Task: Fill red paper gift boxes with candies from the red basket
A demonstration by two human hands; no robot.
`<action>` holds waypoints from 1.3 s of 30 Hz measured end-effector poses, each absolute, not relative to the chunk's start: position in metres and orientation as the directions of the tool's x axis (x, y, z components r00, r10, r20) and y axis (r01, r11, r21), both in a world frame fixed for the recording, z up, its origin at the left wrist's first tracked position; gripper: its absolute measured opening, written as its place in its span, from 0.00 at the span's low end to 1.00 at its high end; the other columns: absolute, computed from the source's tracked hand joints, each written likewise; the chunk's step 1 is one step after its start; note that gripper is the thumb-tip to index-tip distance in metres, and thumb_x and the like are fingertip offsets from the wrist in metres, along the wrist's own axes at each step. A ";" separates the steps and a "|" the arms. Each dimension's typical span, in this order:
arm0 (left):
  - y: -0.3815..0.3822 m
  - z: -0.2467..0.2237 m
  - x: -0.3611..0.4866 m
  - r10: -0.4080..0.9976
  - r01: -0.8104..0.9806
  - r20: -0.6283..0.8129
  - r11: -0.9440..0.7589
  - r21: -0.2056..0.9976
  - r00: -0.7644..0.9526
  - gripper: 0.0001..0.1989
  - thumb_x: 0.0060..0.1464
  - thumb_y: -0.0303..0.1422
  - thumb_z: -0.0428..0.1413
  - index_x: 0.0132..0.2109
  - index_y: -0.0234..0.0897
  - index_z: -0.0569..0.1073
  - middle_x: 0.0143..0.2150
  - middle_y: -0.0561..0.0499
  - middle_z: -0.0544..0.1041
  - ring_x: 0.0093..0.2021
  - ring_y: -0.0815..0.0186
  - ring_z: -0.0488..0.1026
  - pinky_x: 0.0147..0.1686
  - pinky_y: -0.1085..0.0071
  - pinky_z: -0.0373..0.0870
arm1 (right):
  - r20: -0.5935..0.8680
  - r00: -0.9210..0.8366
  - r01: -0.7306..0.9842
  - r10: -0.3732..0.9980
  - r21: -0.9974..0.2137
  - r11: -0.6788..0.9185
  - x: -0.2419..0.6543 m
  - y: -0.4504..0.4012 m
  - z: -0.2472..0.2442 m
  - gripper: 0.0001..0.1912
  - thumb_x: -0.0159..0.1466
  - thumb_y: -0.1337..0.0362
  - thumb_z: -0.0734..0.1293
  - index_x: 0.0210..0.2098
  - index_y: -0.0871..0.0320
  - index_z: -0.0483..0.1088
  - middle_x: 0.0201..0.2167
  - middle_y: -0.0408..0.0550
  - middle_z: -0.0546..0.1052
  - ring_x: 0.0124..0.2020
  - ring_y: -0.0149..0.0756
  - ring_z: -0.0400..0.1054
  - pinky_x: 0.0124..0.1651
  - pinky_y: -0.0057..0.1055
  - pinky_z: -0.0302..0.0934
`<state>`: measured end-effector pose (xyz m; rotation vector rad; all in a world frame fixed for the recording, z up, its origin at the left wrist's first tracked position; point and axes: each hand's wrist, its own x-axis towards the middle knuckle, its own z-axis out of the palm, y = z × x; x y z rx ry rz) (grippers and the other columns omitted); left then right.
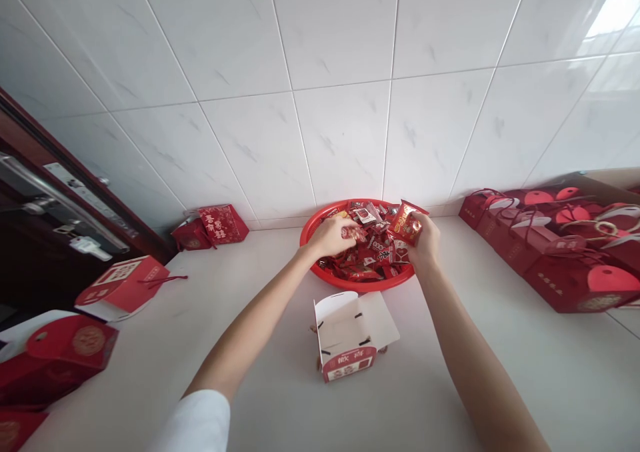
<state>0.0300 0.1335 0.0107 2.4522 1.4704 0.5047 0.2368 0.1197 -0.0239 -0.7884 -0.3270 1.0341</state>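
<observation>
A round red plastic basket (320,275) stands against the tiled wall, filled with wrapped candies (367,249). Over its left side, my left hand (333,236) is closed on a small candy in a red wrapper (354,233). My right hand (425,242) grips a red and gold snack packet (404,222) above the basket's right rim. In front of the basket sits a small red and white gift box (347,365), its lid flaps up and its white inside showing. Black cord ends poke through its walls.
Several red gift boxes (540,259) are packed in rows at the right by the wall. More red boxes (123,285) stand along the left side. A dark door (30,219) with a metal handle and hanging keys borders the left edge.
</observation>
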 end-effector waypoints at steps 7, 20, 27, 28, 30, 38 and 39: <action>0.140 0.013 0.015 0.832 0.754 0.197 -0.554 0.354 0.519 0.21 0.53 0.25 0.54 0.51 0.43 0.81 0.55 0.51 0.80 0.55 0.60 0.76 0.60 0.66 0.69 | -0.080 0.471 -0.626 0.878 -0.732 0.269 0.238 0.119 -0.027 0.07 0.49 0.64 0.72 0.25 0.57 0.69 0.22 0.39 0.75 0.23 0.34 0.73 0.24 0.29 0.71; 0.125 -0.001 0.046 0.764 0.800 -0.276 -0.599 0.030 0.583 0.18 0.39 0.25 0.64 0.41 0.42 0.79 0.44 0.43 0.82 0.51 0.46 0.76 0.54 0.58 0.68 | -0.082 0.471 -0.635 0.878 -0.723 0.273 0.238 0.120 -0.027 0.07 0.48 0.64 0.72 0.26 0.57 0.70 0.23 0.40 0.75 0.23 0.33 0.72 0.24 0.28 0.71; 0.131 -0.005 0.045 0.748 0.791 -0.318 -0.612 0.010 0.583 0.11 0.41 0.29 0.63 0.36 0.40 0.78 0.36 0.44 0.82 0.43 0.47 0.78 0.54 0.55 0.66 | -0.104 0.473 -0.639 0.875 -0.724 0.260 0.237 0.120 -0.025 0.07 0.48 0.65 0.72 0.24 0.57 0.69 0.21 0.39 0.75 0.22 0.33 0.71 0.23 0.28 0.70; 0.131 -0.006 0.045 0.746 0.790 -0.328 -0.613 0.001 0.580 0.09 0.41 0.30 0.63 0.34 0.40 0.78 0.35 0.44 0.82 0.42 0.48 0.78 0.55 0.54 0.66 | -0.104 0.475 -0.639 0.874 -0.723 0.261 0.237 0.120 -0.025 0.07 0.48 0.65 0.72 0.24 0.57 0.69 0.20 0.39 0.74 0.22 0.32 0.70 0.22 0.28 0.69; 0.133 -0.007 0.043 0.738 0.786 -0.341 -0.618 0.006 0.583 0.05 0.41 0.28 0.61 0.31 0.40 0.77 0.33 0.46 0.82 0.40 0.51 0.79 0.55 0.55 0.65 | -0.099 0.478 -0.637 0.873 -0.723 0.267 0.237 0.119 -0.024 0.07 0.47 0.65 0.72 0.23 0.57 0.69 0.20 0.38 0.73 0.21 0.32 0.70 0.23 0.28 0.69; 0.132 -0.008 0.031 0.734 0.782 -0.300 -0.620 0.068 0.609 0.09 0.45 0.28 0.58 0.35 0.41 0.80 0.37 0.45 0.83 0.41 0.50 0.78 0.50 0.58 0.67 | -0.126 0.475 -0.635 0.871 -0.735 0.240 0.236 0.119 -0.022 0.06 0.48 0.65 0.71 0.24 0.57 0.69 0.21 0.40 0.75 0.24 0.34 0.72 0.23 0.29 0.71; 0.130 -0.007 0.031 0.732 0.779 -0.305 -0.624 0.061 0.610 0.09 0.46 0.28 0.59 0.36 0.41 0.80 0.38 0.45 0.83 0.42 0.50 0.78 0.52 0.57 0.66 | -0.128 0.476 -0.634 0.870 -0.735 0.239 0.236 0.119 -0.022 0.06 0.48 0.65 0.71 0.25 0.57 0.69 0.22 0.40 0.75 0.24 0.35 0.72 0.23 0.29 0.71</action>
